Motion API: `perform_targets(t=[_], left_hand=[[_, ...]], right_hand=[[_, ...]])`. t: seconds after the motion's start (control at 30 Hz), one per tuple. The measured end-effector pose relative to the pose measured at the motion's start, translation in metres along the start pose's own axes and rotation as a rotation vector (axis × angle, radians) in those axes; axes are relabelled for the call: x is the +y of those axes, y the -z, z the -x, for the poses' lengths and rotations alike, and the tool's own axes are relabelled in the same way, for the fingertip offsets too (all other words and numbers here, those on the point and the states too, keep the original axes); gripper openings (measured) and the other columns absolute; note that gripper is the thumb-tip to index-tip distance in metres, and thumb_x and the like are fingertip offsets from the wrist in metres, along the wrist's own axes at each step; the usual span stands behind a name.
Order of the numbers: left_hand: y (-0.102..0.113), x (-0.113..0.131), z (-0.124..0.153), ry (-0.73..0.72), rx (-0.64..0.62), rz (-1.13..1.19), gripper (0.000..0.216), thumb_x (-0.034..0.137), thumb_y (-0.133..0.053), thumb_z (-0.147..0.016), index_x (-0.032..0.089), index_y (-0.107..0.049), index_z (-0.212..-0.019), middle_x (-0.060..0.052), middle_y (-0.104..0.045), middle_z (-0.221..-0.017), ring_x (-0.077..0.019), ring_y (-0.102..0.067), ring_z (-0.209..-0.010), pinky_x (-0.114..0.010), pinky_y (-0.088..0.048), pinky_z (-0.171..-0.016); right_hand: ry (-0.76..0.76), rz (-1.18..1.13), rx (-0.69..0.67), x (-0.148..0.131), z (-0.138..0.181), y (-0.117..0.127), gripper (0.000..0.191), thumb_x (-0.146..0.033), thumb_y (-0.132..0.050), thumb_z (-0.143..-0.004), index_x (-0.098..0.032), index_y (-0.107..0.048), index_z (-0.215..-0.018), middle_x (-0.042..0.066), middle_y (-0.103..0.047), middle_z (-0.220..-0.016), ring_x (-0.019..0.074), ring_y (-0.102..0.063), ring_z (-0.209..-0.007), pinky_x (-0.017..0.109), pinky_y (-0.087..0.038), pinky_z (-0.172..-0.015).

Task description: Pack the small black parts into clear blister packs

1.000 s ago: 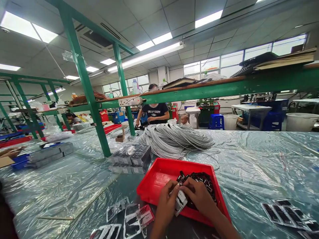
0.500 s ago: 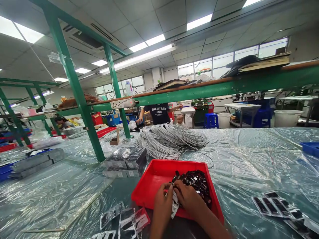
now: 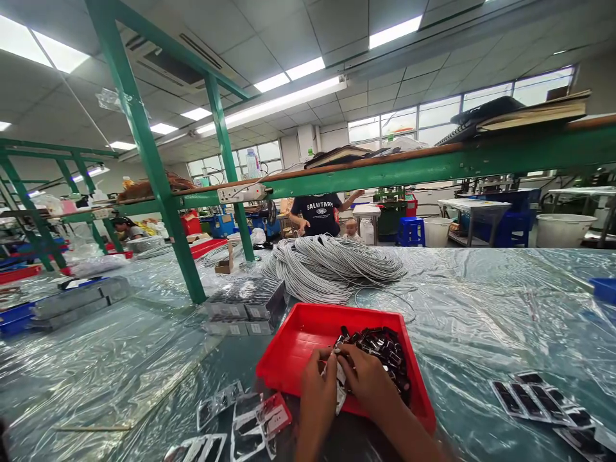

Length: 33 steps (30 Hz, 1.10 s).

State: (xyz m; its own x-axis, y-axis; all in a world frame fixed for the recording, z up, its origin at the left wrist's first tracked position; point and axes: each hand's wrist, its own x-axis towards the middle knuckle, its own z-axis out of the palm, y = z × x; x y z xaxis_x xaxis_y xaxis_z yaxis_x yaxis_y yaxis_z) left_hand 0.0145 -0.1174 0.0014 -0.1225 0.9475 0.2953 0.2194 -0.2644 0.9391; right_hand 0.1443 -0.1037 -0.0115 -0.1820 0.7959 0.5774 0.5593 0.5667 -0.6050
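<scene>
Found a pale piece (image 3: 341,384), partly hidden by fingers, between left hand (image 3: 318,378) and right hand (image 3: 363,374), above the near edge of a red tray (image 3: 301,321). Noted the grip of the left hand drawn in to a pinch at the upper end of the pale piece; likewise the right hand, with fingertips nearly meeting. Cannot tell the exact contact of each finger. Inside the tray, observed a heap of dark glossy parts (image 3: 387,350) toward the right edge.

Outside the near left corner, located flat packs (image 3: 248,436) and, touching them, a red card (image 3: 278,414). Well apart from the right edge, recorded a group of dark flat packs (image 3: 525,399). Beyond the far left corner, noted stacked grey boxes (image 3: 245,308) beside a green post (image 3: 171,224); past the far edge, a large coil of grey cable (image 3: 332,269). Observed clear film (image 3: 158,359) over the worktop (image 3: 471,301) and, beyond its far edge, a person (image 3: 317,221) in black.
</scene>
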Motion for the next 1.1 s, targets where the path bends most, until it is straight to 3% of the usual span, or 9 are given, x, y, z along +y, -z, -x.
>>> perform_targets(t=[0.13,0.3,0.43,0.53,0.63,0.73,0.87,1.1], left_hand=[[0.002,0.001,0.0,-0.061,0.002,-0.099,0.036,0.052,-0.052,-0.084,0.019,-0.064,-0.091,-0.011,-0.071,-0.093,-0.0277,-0.065,-0.088,-0.039,-0.048,-0.081],[0.012,-0.004,-0.008,-0.009,0.133,-0.072,0.04,0.056,-0.051,-0.083,0.018,-0.06,-0.093,-0.01,-0.069,-0.09,-0.0265,-0.064,-0.084,-0.037,-0.047,-0.077],[0.015,0.002,-0.004,0.031,0.147,0.029,0.035,0.054,-0.054,-0.084,0.019,-0.057,-0.088,-0.004,-0.065,-0.077,-0.0196,-0.06,-0.069,-0.031,-0.046,-0.066],[0.012,0.007,0.0,0.059,0.099,0.145,0.034,0.051,-0.058,-0.082,0.019,-0.059,-0.095,-0.004,-0.066,-0.082,-0.0191,-0.061,-0.072,-0.03,-0.048,-0.067],[0.01,0.001,-0.001,0.087,-0.01,0.281,0.041,0.052,-0.062,-0.08,0.02,-0.061,-0.105,-0.006,-0.069,-0.096,-0.0211,-0.064,-0.081,-0.031,-0.051,-0.071],[0.013,-0.01,-0.008,0.104,-0.129,0.361,0.039,0.05,-0.065,-0.08,0.019,-0.065,-0.102,-0.007,-0.07,-0.101,-0.0234,-0.065,-0.093,-0.032,-0.051,-0.081],[0.022,-0.014,-0.013,0.131,-0.286,0.364,0.038,0.049,-0.065,-0.081,0.017,-0.069,-0.101,-0.009,-0.072,-0.1,-0.0255,-0.065,-0.094,-0.037,-0.05,-0.086],[0.029,-0.004,-0.011,0.101,-0.29,0.292,0.033,0.046,-0.068,-0.077,0.016,-0.07,-0.092,-0.006,-0.073,-0.092,-0.0256,-0.065,-0.092,-0.034,-0.049,-0.082]], right_hand=[[-0.101,-0.039,0.02,-0.005,-0.002,0.006,0.023,-0.031,-0.048,-0.094,-0.02,-0.067,-0.1,0.009,-0.075,-0.091,0.0254,-0.072,-0.085,0.035,-0.053,-0.08],[-0.251,-0.235,0.187,-0.001,-0.01,0.022,0.024,-0.038,-0.047,-0.093,-0.02,-0.063,-0.091,0.01,-0.075,-0.088,0.0248,-0.071,-0.084,0.034,-0.054,-0.078],[-0.319,0.002,0.179,0.002,-0.014,0.035,0.019,-0.032,-0.057,-0.083,-0.018,-0.064,-0.095,0.014,-0.072,-0.102,0.0307,-0.066,-0.101,0.042,-0.049,-0.091],[-0.319,-0.054,0.018,-0.006,-0.012,0.034,0.03,-0.038,-0.06,-0.083,-0.015,-0.065,-0.102,0.014,-0.071,-0.104,0.0311,-0.065,-0.102,0.042,-0.049,-0.09],[-0.391,-0.41,-0.254,-0.013,-0.011,0.029,0.034,-0.045,-0.056,-0.086,-0.016,-0.065,-0.101,0.007,-0.072,-0.082,0.0238,-0.069,-0.07,0.034,-0.053,-0.064],[-0.423,-0.548,-0.243,-0.01,-0.013,0.029,0.033,-0.047,-0.056,-0.088,-0.016,-0.063,-0.096,0.003,-0.068,-0.072,0.0187,-0.063,-0.057,0.028,-0.048,-0.051],[-0.367,-0.585,-0.255,0.0,-0.014,0.035,0.034,-0.049,-0.057,-0.089,-0.016,-0.064,-0.095,0.001,-0.065,-0.071,0.0159,-0.058,-0.057,0.026,-0.046,-0.052],[-0.334,-0.539,-0.314,-0.004,-0.012,0.042,0.036,-0.048,-0.057,-0.089,-0.017,-0.067,-0.105,0.002,-0.067,-0.08,0.0157,-0.057,-0.061,0.025,-0.045,-0.053]])
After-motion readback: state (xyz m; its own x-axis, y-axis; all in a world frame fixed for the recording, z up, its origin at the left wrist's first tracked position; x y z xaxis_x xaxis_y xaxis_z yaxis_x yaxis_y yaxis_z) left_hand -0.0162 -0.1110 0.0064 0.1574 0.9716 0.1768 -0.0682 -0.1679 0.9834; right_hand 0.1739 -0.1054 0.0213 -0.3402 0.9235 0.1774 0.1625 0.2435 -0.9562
